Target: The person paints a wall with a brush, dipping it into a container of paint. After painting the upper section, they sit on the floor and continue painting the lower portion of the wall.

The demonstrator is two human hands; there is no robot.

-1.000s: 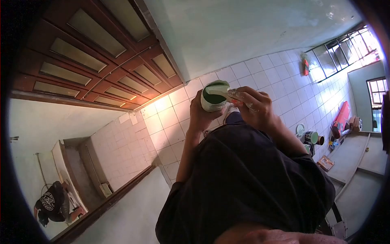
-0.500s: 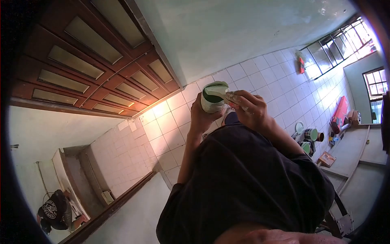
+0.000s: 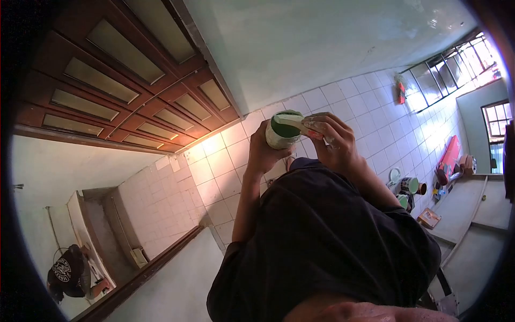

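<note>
My left hand [image 3: 262, 153] is wrapped round a small paint-smeared can [image 3: 282, 142], held in front of my chest with its opening tilted toward me. Dark green shows inside, beneath a paler smeared rim. My right hand [image 3: 337, 144] grips a paintbrush [image 3: 294, 122] from the right, its fingers closed round the handle. The brush head, coated pale green, lies across the can's mouth by the far rim. Paint marks the fingers of my right hand. How deep the bristles reach is hard to make out.
Brown panelled doors [image 3: 129, 80] stand left beside a pale green wall [image 3: 322, 48]. On the tiled floor [image 3: 370, 115], several paint containers [image 3: 409, 185] and a red long object [image 3: 449, 155] lie right. A person in a black shirt [image 3: 70, 273] is at lower left.
The brush head has shifted slightly and lies flatter across the can's mouth, and my right hand has turned a little. My left hand still holds the can in nearly the same place.
</note>
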